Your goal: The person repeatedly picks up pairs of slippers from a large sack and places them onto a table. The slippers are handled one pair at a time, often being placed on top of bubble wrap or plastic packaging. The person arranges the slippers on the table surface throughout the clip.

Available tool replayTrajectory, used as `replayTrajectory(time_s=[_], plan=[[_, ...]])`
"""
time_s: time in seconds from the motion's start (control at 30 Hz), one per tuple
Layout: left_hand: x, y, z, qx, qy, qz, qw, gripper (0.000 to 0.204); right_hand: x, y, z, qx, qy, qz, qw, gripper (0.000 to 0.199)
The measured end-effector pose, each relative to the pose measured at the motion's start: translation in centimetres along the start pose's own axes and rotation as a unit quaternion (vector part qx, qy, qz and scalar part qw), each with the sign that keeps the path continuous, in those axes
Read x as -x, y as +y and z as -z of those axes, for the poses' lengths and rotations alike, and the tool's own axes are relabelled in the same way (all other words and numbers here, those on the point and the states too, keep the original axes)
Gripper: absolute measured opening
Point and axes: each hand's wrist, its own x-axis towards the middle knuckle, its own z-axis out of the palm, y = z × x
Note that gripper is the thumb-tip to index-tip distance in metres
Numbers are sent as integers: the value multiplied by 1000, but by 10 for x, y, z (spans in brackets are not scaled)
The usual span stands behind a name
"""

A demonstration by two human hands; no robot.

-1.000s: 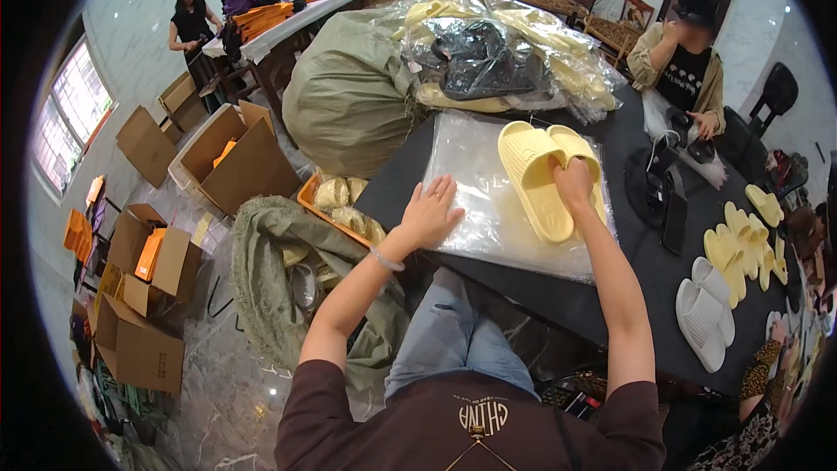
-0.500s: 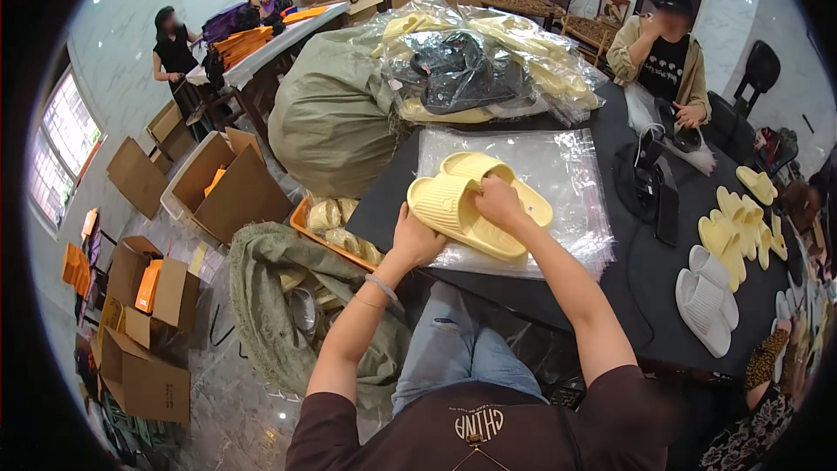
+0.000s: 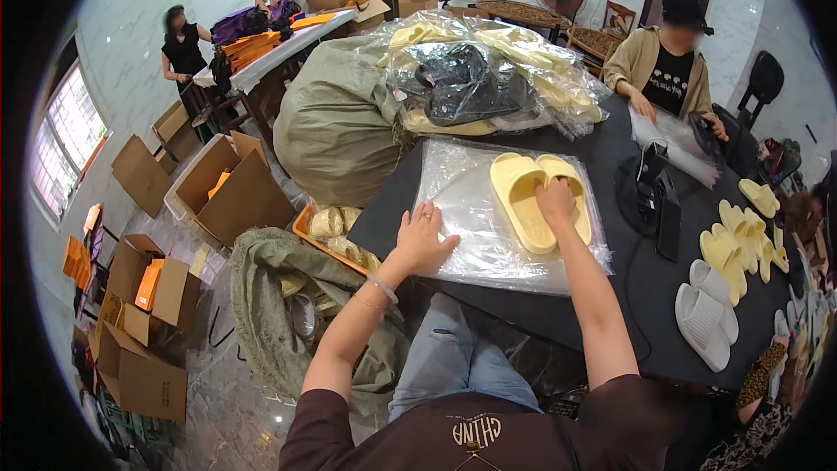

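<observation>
A pair of pale yellow slippers (image 3: 520, 201) lies side by side on the right part of a stack of clear plastic bags (image 3: 459, 196). My right hand (image 3: 556, 202) is closed on the slippers where their inner sides meet, with the fingertips partly hidden. Over the left front edge of the bags, my left hand (image 3: 425, 240) rests with fingers spread and holds nothing. The bags lie on a black table (image 3: 388, 201).
Bagged yellow slippers (image 3: 562, 96) and a green sack (image 3: 340, 113) stand at the back. More yellow slippers (image 3: 726, 253), grey slippers (image 3: 704, 318) and a black device (image 3: 658, 201) are at right. A co-worker (image 3: 667, 70) handles plastic bags. An open sack (image 3: 288, 296) lies at left.
The slippers have moved right, turned toes away and come down onto the bags in my right hand. My left hand has let go of them and spread on the bags.
</observation>
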Motion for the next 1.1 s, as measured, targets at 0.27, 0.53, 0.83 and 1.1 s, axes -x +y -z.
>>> replayTrajectory(time_s=[0.27, 0.53, 0.83, 1.1], plan=[[-125, -6, 4, 89, 398, 111, 906, 50, 6, 2, -7, -6, 39, 37, 999, 42], [-179, -50, -27, 345, 265, 308, 846, 30, 4, 3, -8, -31, 56, 42, 997, 41], [-149, -28, -39, 134, 432, 160, 877, 39, 6, 1, -13, -32, 67, 31, 997, 40], [-33, -11, -14, 66, 4, 31, 997, 71, 2, 6, -14, -16, 48, 27, 998, 44]])
